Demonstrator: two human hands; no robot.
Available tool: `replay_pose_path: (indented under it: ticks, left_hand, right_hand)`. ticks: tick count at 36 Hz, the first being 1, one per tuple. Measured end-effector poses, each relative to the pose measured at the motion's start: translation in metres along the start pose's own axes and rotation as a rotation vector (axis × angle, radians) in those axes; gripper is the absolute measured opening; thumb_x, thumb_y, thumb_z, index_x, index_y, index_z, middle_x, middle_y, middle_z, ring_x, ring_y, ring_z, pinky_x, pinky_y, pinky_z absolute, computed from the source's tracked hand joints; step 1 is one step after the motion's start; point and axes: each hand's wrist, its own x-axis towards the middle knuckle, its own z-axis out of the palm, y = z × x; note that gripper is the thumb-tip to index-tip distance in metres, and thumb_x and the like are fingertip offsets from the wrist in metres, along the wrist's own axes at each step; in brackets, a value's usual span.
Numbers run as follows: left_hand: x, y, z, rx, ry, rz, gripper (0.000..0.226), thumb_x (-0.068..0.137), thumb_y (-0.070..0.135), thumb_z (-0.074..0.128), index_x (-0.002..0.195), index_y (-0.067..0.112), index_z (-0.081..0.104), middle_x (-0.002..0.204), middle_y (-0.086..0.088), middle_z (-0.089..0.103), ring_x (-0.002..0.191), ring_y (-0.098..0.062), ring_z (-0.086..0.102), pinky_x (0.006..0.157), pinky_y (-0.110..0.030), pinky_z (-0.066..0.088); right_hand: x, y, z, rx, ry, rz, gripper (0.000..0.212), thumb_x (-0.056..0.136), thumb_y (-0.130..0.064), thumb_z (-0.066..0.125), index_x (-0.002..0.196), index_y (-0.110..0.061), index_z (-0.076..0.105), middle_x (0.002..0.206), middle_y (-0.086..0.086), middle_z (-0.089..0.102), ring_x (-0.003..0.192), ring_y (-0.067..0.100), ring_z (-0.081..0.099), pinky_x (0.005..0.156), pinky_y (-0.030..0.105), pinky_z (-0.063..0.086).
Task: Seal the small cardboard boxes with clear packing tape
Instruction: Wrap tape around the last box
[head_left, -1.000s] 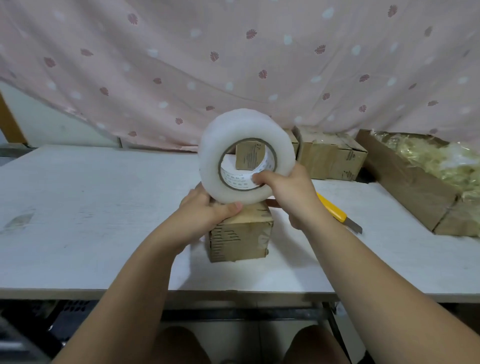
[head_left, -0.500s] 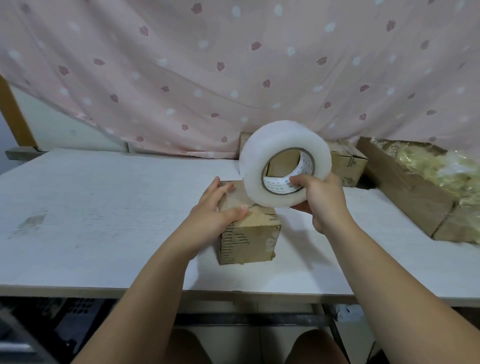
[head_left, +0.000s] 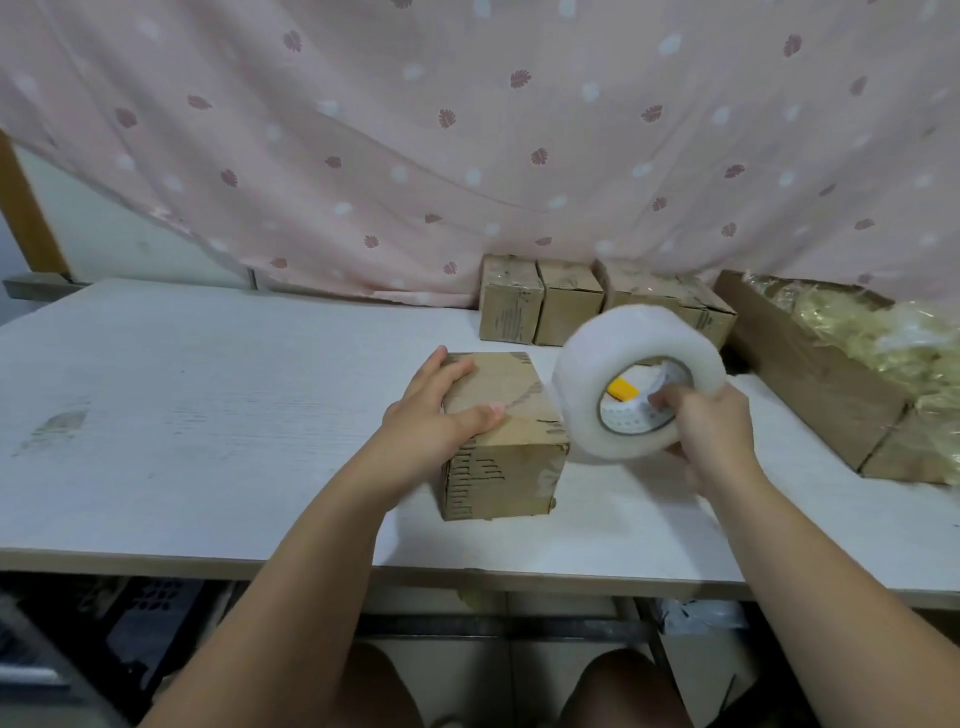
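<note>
Several boxes (head_left: 566, 306) behind | left fingers (head_left: 441, 371) flat on near box (head_left: 498, 452) | right fingers (head_left: 670, 397) grip tape roll (head_left: 582, 395)

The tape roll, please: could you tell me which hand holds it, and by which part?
The right hand holds the tape roll by its lower right side, fingers hooked into the core. The left hand only rests flat on the small cardboard box.

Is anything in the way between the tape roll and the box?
Nothing visible stands between them: the tape roll, gripped by the right hand, is right beside the box. Only the left hand rests on the left part of the box's top.
</note>
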Motion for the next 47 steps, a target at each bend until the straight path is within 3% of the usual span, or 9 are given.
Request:
replay_pose_path:
  ticks: [6,14,17,19,30,35,39,43,47]
  left_hand:
    - [-0.002,-0.001,0.0,-0.042,0.007,0.019,0.069,0.081,0.052,0.067,0.142,0.044,0.037,0.153,0.035,0.007,0.142,-0.005,0.017,0.116,-0.038,0.024]
    - [-0.005,0.001,0.013,-0.151,0.1,0.029,0.058,0.092,0.049,0.053,0.146,0.038,0.035,0.154,0.032,0.007,0.127,0.006,0.023,0.077,-0.009,0.032]
    - [-0.007,0.002,0.022,-0.327,0.214,-0.043,0.05,0.101,0.033,0.046,0.147,0.042,0.03,0.151,0.02,0.03,0.128,-0.007,0.043,0.085,-0.022,0.043]
    - [-0.007,0.003,0.026,-0.457,0.272,-0.12,0.057,0.101,0.026,0.047,0.149,0.044,0.021,0.127,0.017,0.049,0.101,-0.009,0.06,0.073,-0.027,0.049]
    - [-0.009,0.001,0.02,-0.672,0.288,-0.203,0.054,0.099,0.019,0.052,0.148,0.028,0.034,0.106,0.004,0.064,0.092,-0.019,0.065,0.073,-0.034,0.051]
    - [-0.009,-0.006,0.019,-0.867,0.282,-0.209,0.042,0.098,0.015,0.051,0.139,0.023,0.049,0.103,0.0,0.074,0.089,-0.02,0.071,0.064,-0.033,0.054]
    - [-0.011,-0.018,0.02,-0.973,0.239,-0.211,0.039,0.1,0.013,0.047,0.137,0.022,0.051,0.106,-0.003,0.074,0.09,-0.021,0.072,0.062,-0.033,0.057]
    - [-0.014,-0.018,0.008,-0.749,0.244,-0.154,0.043,0.098,0.009,0.052,0.136,0.029,0.051,0.129,-0.001,0.062,0.091,-0.017,0.07,0.06,-0.03,0.056]
    - [-0.017,-0.006,-0.006,-0.113,0.317,0.074,0.049,0.096,0.016,0.057,0.136,0.042,0.047,0.15,0.012,0.039,0.13,-0.012,0.045,0.086,-0.025,0.046]
  right_hand:
    - [-0.001,0.029,-0.007,-0.026,0.054,0.008,0.024,0.075,-0.008,0.066,0.082,-0.031,0.062,0.091,-0.003,0.067,0.093,0.025,0.063,0.09,0.053,0.052]
    - [-0.004,0.043,-0.009,-0.144,0.089,-0.17,0.042,0.083,-0.015,0.069,0.118,-0.028,0.049,0.091,-0.017,0.058,0.087,0.015,0.058,0.069,0.031,0.043]
    - [-0.007,0.043,-0.009,-0.164,0.089,-0.167,0.048,0.083,-0.021,0.074,0.114,-0.031,0.039,0.088,-0.016,0.056,0.08,0.004,0.056,0.059,0.025,0.04]
    - [-0.009,0.042,-0.009,-0.184,0.058,-0.189,0.048,0.082,-0.025,0.076,0.112,-0.029,0.039,0.089,-0.017,0.056,0.08,-0.002,0.054,0.059,0.021,0.04]
    - [-0.012,0.034,-0.002,-0.112,0.022,-0.267,0.023,0.087,-0.022,0.068,0.089,-0.04,0.055,0.087,-0.021,0.061,0.09,0.012,0.06,0.071,0.027,0.044]
    - [-0.018,0.009,0.007,0.022,0.08,-0.258,0.01,0.087,-0.027,0.069,0.088,-0.034,0.062,0.088,-0.012,0.066,0.099,0.023,0.062,0.096,0.051,0.046]
    - [-0.022,-0.018,0.019,0.152,0.072,-0.284,0.014,0.087,-0.023,0.07,0.099,-0.029,0.066,0.09,-0.013,0.068,0.092,0.01,0.064,0.084,0.032,0.047]
    - [-0.025,-0.039,0.031,0.151,0.034,-0.384,0.026,0.085,-0.015,0.068,0.085,-0.039,0.059,0.079,-0.017,0.065,0.074,-0.004,0.059,0.073,0.024,0.047]
    - [-0.029,-0.053,0.042,0.153,-0.042,-0.433,0.028,0.085,-0.012,0.068,0.086,-0.038,0.058,0.084,-0.015,0.064,0.073,-0.004,0.058,0.068,0.015,0.046]
